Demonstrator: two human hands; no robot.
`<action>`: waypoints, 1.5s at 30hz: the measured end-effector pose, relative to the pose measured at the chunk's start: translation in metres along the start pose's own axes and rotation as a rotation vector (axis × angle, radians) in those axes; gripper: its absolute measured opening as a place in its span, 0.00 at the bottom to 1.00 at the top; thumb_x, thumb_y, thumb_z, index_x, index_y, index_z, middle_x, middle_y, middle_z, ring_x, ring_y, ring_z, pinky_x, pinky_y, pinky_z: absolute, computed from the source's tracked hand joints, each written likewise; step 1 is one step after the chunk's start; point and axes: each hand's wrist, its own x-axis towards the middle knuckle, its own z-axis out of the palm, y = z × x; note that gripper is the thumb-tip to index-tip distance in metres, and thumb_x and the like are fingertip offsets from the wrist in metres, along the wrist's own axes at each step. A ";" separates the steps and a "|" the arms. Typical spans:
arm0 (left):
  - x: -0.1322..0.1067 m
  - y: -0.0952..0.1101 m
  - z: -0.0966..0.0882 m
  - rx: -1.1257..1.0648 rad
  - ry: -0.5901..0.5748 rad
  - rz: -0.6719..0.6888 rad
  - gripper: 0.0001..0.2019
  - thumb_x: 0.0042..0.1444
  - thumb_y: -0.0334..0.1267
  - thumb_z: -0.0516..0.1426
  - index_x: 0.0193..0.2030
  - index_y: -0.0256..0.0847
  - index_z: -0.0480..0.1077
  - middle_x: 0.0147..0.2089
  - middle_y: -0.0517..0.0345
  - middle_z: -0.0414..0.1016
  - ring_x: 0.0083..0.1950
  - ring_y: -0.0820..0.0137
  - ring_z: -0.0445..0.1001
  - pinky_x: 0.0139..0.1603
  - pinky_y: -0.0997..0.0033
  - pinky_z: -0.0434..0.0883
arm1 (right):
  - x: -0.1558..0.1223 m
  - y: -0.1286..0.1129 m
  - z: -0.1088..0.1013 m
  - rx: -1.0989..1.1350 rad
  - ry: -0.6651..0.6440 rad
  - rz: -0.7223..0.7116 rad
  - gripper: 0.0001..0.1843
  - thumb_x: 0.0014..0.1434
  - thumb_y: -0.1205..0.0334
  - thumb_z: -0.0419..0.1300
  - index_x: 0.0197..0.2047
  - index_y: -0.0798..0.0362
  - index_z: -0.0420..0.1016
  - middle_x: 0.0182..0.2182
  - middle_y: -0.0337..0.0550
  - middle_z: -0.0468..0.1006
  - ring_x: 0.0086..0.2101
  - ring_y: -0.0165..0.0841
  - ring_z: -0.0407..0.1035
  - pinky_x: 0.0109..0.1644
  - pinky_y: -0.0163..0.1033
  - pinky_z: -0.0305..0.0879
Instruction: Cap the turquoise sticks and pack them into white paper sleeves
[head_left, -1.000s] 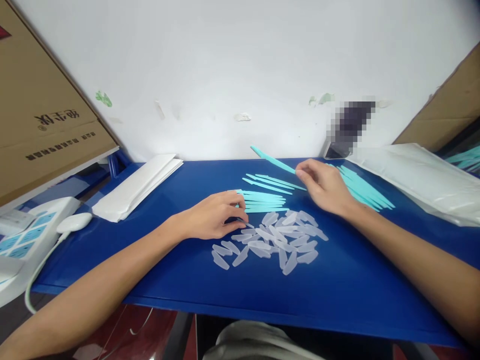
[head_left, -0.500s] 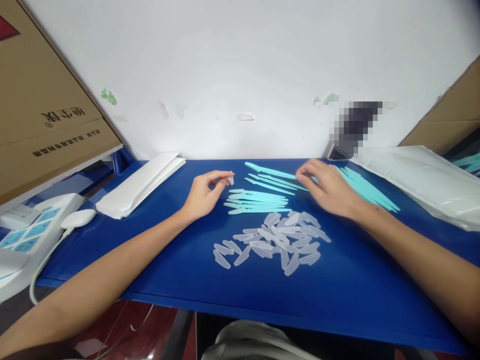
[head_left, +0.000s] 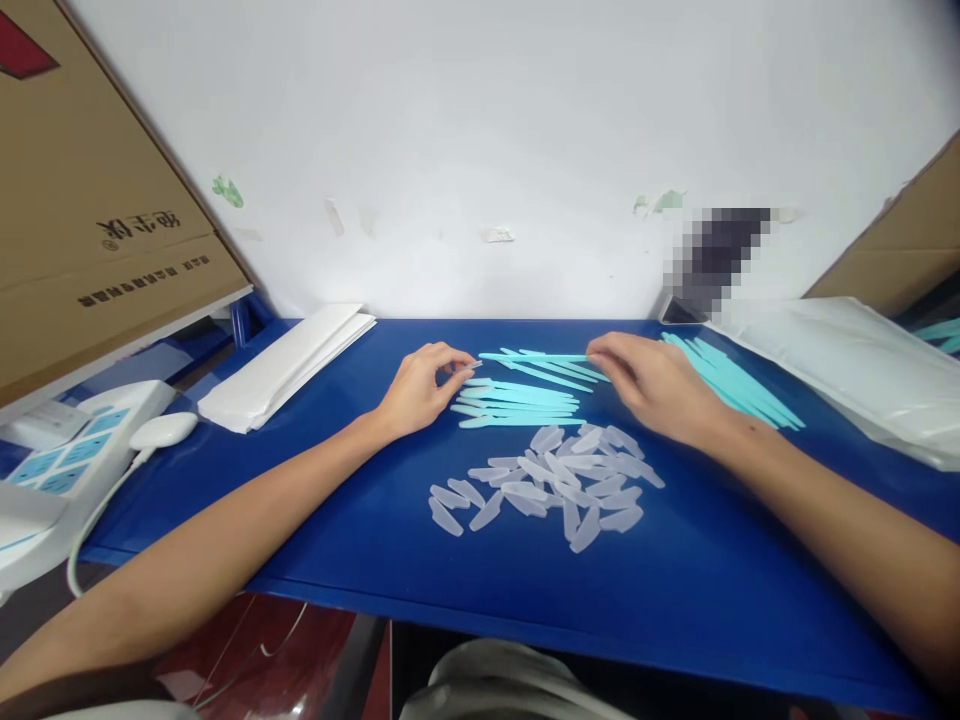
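Observation:
My left hand [head_left: 424,388] pinches a small translucent blade cap [head_left: 476,364] between thumb and fingertips. My right hand [head_left: 652,380] is closed on the handle end of a turquoise eyebrow razor [head_left: 536,357], whose tip points left at the cap; whether they touch I cannot tell. Below that razor lie more loose turquoise razors [head_left: 555,373]. Nearer to me is a row of razors with caps on their left ends [head_left: 517,405]. A loose heap of translucent caps [head_left: 559,480] is spread across the middle of the blue table [head_left: 360,530].
More turquoise razors [head_left: 739,385] lie right of my right hand, beside a clear plastic bag [head_left: 862,370]. A folded white sheet [head_left: 285,365] lies back left. At the left are a power strip [head_left: 82,450] with a white plug and a cardboard box [head_left: 112,200]. A phone [head_left: 686,308] leans on the wall.
My right hand has shifted slightly left and levelled the razor, bringing its tip to the cap. My left hand has moved a little right and turned the cap toward the razor.

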 end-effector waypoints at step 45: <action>-0.007 0.043 -0.011 0.106 -0.249 0.294 0.10 0.61 0.35 0.53 0.39 0.42 0.76 0.18 0.68 0.69 0.19 0.75 0.59 0.43 0.58 0.61 | 0.000 0.014 0.009 -0.152 -0.257 0.016 0.15 0.67 0.57 0.54 0.37 0.50 0.81 0.37 0.46 0.83 0.33 0.39 0.74 0.34 0.43 0.64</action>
